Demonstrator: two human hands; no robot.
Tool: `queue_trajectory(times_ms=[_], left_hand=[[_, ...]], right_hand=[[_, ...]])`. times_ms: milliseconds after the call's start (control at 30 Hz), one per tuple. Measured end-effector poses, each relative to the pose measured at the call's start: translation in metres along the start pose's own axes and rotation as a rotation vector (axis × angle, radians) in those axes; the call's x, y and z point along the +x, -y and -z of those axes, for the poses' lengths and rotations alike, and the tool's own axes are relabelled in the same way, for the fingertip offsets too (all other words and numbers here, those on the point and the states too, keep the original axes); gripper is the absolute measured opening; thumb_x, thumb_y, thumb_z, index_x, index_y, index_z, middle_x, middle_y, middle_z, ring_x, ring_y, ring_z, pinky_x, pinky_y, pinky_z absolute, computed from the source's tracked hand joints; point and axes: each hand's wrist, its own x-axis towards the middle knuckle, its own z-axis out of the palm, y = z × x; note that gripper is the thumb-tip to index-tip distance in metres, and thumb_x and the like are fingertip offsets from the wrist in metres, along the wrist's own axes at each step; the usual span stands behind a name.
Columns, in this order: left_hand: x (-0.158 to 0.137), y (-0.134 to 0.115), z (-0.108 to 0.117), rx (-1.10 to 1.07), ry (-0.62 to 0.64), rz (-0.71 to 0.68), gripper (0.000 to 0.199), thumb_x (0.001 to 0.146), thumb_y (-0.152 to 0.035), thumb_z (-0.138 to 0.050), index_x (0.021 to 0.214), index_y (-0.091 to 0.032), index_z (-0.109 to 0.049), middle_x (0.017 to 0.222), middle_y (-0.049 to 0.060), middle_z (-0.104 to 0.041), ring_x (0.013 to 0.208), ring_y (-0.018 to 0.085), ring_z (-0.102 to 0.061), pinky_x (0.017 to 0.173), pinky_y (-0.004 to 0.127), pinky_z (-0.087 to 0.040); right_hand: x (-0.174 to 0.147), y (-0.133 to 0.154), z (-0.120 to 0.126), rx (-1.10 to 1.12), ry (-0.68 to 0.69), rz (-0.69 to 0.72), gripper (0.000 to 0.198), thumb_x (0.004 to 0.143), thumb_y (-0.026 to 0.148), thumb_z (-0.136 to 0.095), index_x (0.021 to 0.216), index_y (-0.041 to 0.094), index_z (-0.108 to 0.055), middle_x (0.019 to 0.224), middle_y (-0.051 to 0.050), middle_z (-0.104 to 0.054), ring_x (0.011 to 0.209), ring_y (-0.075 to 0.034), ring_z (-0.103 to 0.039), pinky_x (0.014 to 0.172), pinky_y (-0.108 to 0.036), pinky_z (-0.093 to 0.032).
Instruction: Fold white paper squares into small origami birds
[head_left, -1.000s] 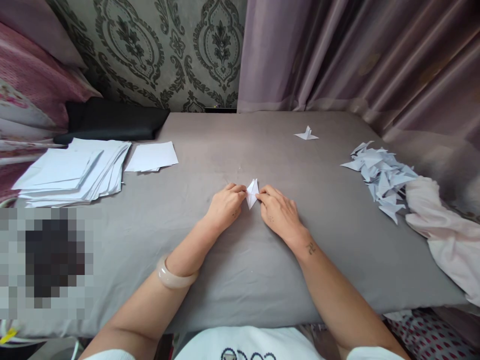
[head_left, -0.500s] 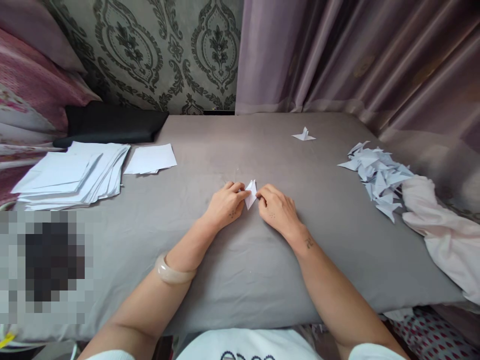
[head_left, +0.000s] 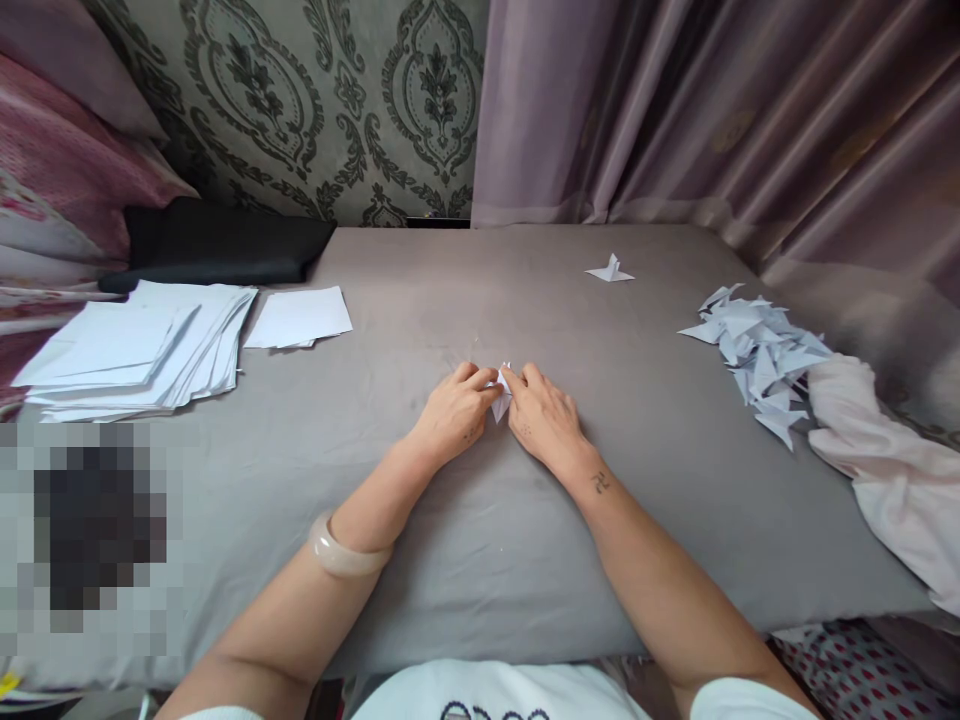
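A small folded white paper, pointed at its near end, lies on the grey cloth between my hands. My left hand has its fingers closed on the paper's left edge. From the other side, my right hand presses its fingertips onto the upper part of the paper, so much of it is hidden. Farther back on the cloth stands one folded paper crane. A heap of similar folded paper cranes lies to the right.
Stacked white paper sheets lie at the left, with a smaller pile of paper beside them. A black folded item is behind. Pale pink cloth lies at the right edge, and a purple curtain hangs at the back.
My right hand has moved left onto the folded paper and now covers part of it. My left hand stays at the paper's left edge.
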Motion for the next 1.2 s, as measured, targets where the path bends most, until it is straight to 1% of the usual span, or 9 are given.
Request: queue_trajectory(times_ms=[233,333,400,533,667,733,867,933,1200], left_hand=[[0.002,0.003,-0.001,-0.093,0.02,0.017,0.044,0.083,-0.002,-0.036,0.112,-0.019,-0.064,0.105,0.008,-0.065,0.1,0.021,-0.054,0.086,0.033,-0.048],[0.001,0.002,-0.001,-0.134,-0.027,0.049,0.041,0.084,-0.005,-0.037,0.111,-0.02,-0.065,0.101,0.008,-0.065,0.096,0.021,-0.055,0.081,0.032,-0.049],[0.001,0.0,0.0,-0.156,-0.057,0.081,0.037,0.087,-0.009,-0.038,0.108,-0.02,-0.065,0.099,0.008,-0.066,0.094,0.021,-0.055,0.077,0.031,-0.048],[0.002,-0.006,0.0,-0.162,-0.098,0.113,0.028,0.093,-0.026,-0.043,0.106,-0.019,-0.066,0.095,0.008,-0.064,0.088,0.021,-0.054,0.076,0.032,-0.045],[0.005,-0.01,-0.005,-0.122,-0.119,0.097,0.041,0.091,-0.051,-0.047,0.104,-0.018,-0.067,0.094,0.01,-0.061,0.082,0.021,-0.051,0.074,0.033,-0.045],[0.007,-0.01,-0.008,-0.106,-0.131,0.078,0.044,0.091,-0.055,-0.046,0.1,-0.017,-0.067,0.095,0.01,-0.06,0.083,0.021,-0.051,0.076,0.033,-0.044],[0.009,-0.009,-0.011,-0.096,-0.128,0.037,0.034,0.091,-0.046,-0.052,0.095,-0.016,-0.066,0.102,0.01,-0.061,0.091,0.022,-0.052,0.082,0.033,-0.045],[0.01,-0.009,-0.011,-0.098,-0.112,0.049,0.029,0.09,-0.042,-0.054,0.096,-0.015,-0.065,0.104,0.01,-0.062,0.091,0.022,-0.053,0.082,0.033,-0.046],[0.008,-0.013,-0.012,-0.035,-0.137,0.083,0.015,0.085,-0.021,-0.054,0.096,-0.016,-0.063,0.101,0.01,-0.062,0.091,0.022,-0.055,0.081,0.033,-0.048]], right_hand=[[0.002,0.0,0.0,0.075,0.006,-0.043,0.048,0.093,0.019,-0.032,0.138,0.025,-0.046,0.114,-0.014,-0.057,0.097,-0.025,-0.061,0.074,-0.034,-0.046],[0.004,-0.015,-0.002,0.304,-0.053,-0.075,0.047,0.09,0.016,-0.036,0.133,0.026,-0.052,0.114,-0.011,-0.063,0.098,-0.022,-0.063,0.081,-0.033,-0.047],[0.005,-0.027,-0.004,0.56,-0.089,-0.163,0.044,0.088,0.014,-0.036,0.126,0.021,-0.057,0.102,-0.008,-0.07,0.092,-0.018,-0.065,0.083,-0.03,-0.048],[0.005,-0.039,-0.009,0.889,-0.02,-0.27,0.035,0.084,0.014,-0.042,0.112,0.016,-0.063,0.093,-0.007,-0.074,0.071,-0.014,-0.068,0.069,-0.026,-0.052],[0.004,-0.034,-0.015,0.95,-0.005,-0.232,0.035,0.081,0.012,-0.043,0.109,0.017,-0.063,0.095,-0.007,-0.075,0.077,-0.015,-0.07,0.069,-0.026,-0.053],[0.004,-0.031,-0.015,0.928,-0.026,-0.204,0.034,0.08,0.011,-0.043,0.106,0.017,-0.064,0.092,-0.006,-0.075,0.08,-0.015,-0.07,0.074,-0.027,-0.052],[0.003,-0.032,-0.009,0.756,-0.146,-0.202,0.032,0.08,0.011,-0.044,0.101,0.018,-0.066,0.088,-0.005,-0.075,0.088,-0.017,-0.069,0.084,-0.031,-0.05],[0.003,-0.033,-0.008,0.73,-0.159,-0.207,0.032,0.08,0.011,-0.044,0.102,0.018,-0.066,0.09,-0.006,-0.075,0.089,-0.018,-0.069,0.085,-0.032,-0.05],[0.006,-0.032,-0.017,1.075,0.019,-0.228,0.029,0.078,0.008,-0.047,0.1,0.017,-0.064,0.094,-0.006,-0.074,0.073,-0.012,-0.069,0.068,-0.023,-0.052]])
